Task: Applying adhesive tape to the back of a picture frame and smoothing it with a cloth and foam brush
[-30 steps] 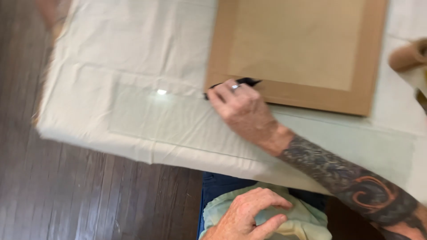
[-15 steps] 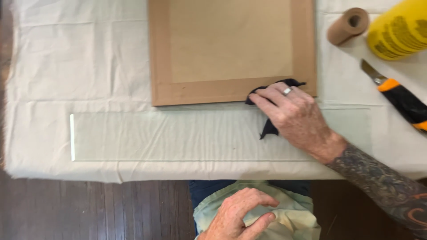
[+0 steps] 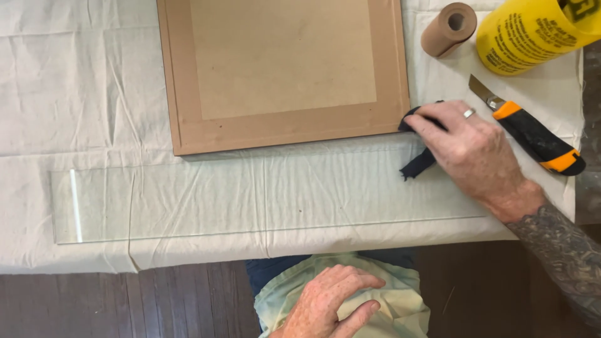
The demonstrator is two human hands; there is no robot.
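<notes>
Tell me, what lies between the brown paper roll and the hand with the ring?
In the head view, the steel blade tip of the utility knife lies between the paper roll and the right hand, on cream cloth.

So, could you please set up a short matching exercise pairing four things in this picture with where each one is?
Things:
1. right hand
2. left hand
3. utility knife
4. brown paper roll

Places:
a. beside the yellow container
b. on the dark cloth at the glass strip
c. on the table cover, right of the right hand
d. against the pale green shirt, below the table edge

Pairs: 1-b, 2-d, 3-c, 4-a
</notes>
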